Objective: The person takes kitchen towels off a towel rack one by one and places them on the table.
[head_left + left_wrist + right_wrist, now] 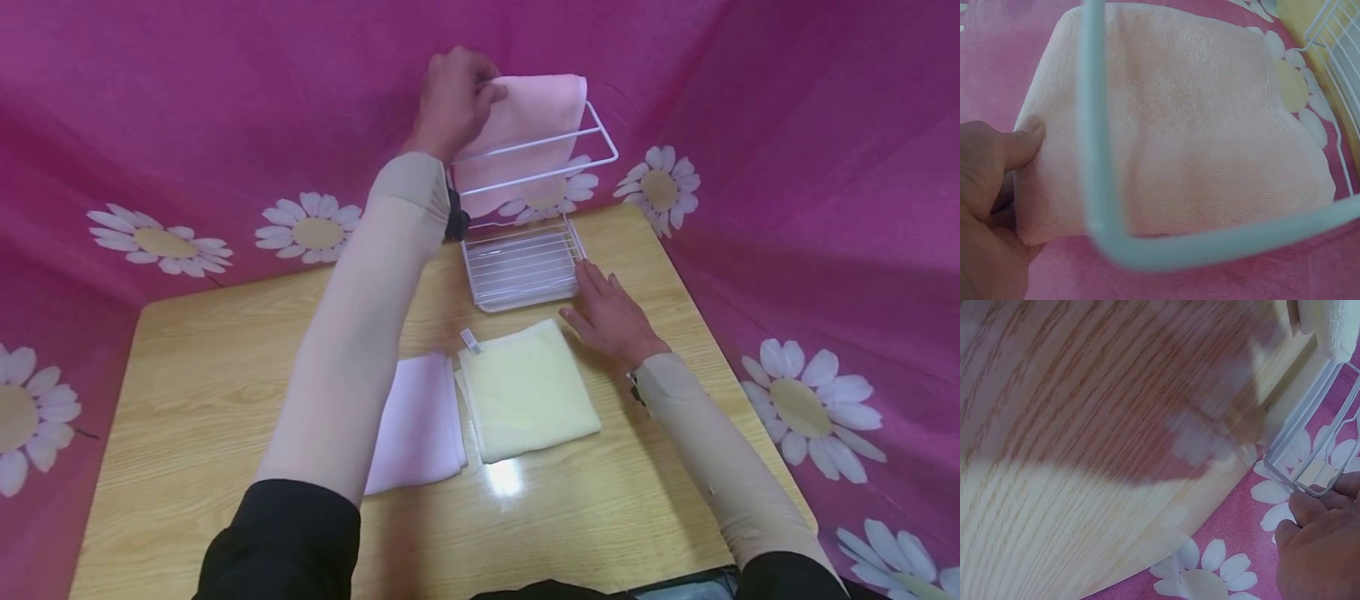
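Note:
A pink cloth (536, 108) hangs over the back of a white wire rack (609, 143). My left hand (453, 104) pinches the cloth at its upper left corner; in the left wrist view, the thumb (1030, 134) lies on the cloth's face and the other fingers are partly hidden behind it. At the rack's lower right side, my right hand (617, 321) touches the frame with its fingers extended and thumb spread apart. The right wrist view shows its fingertips against the wire (1316, 490). Under the rack's lower wires sits a pale tray (525, 271).
A folded yellow cloth (528, 392) with a small white tag lies in front of the rack. Beside it is a folded lilac cloth (420, 425), partly covered by my left arm. The wooden table (210, 433) meets a pink flowered curtain (225, 100) at its back and sides.

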The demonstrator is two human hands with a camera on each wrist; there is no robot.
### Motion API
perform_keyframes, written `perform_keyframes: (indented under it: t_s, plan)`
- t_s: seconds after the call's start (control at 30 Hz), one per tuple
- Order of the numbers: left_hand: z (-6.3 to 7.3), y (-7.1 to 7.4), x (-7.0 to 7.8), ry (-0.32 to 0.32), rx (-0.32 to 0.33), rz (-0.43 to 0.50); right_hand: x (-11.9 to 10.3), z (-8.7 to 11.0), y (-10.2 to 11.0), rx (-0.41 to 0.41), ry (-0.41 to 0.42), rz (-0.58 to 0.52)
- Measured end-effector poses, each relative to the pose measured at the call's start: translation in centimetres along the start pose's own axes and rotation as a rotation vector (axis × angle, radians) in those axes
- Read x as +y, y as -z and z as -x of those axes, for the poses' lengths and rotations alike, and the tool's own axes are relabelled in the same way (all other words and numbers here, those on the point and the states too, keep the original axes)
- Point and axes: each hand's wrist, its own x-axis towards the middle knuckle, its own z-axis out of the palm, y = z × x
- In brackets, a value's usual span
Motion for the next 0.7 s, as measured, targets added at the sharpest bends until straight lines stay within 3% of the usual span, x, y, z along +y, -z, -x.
perform_keyframes:
  t_s: [0.7]
  plan:
    - [-0.7, 2.9, 1.3, -0.033, 0.110, 0.002, 0.3, -0.2, -0.2, -0.009, -0.009, 0.009]
